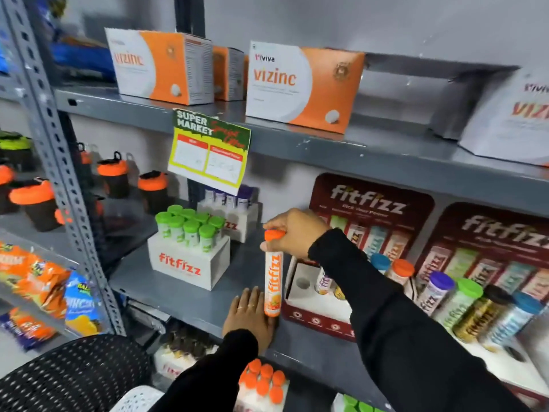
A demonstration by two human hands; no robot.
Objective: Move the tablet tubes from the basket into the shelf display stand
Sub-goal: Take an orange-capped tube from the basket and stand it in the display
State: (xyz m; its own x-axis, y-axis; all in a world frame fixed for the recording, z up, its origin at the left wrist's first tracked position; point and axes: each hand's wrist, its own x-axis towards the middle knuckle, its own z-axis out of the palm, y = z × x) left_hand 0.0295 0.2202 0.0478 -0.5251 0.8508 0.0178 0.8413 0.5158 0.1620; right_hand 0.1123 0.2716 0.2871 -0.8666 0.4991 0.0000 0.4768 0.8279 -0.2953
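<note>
My right hand (292, 230) grips the orange cap of a white and orange fitfizz tablet tube (272, 281) and holds it upright above the grey shelf (190, 295). It hangs just left of the dark red display stand (312, 315), whose white top shows a round hole (302, 283). My left hand (251, 315) lies flat on the shelf's front edge, fingers apart, touching the tube's lower end. A black perforated basket (71, 376) sits at the bottom left; its contents are hidden.
A white fitfizz box (187, 267) with several green-capped tubes stands to the left on the shelf. A second display stand (481, 307) with mixed tubes is to the right. Vizinc boxes (303, 87) fill the shelf above. A price card (208, 150) hangs from that shelf. Orange-capped tubes (263, 379) sit below.
</note>
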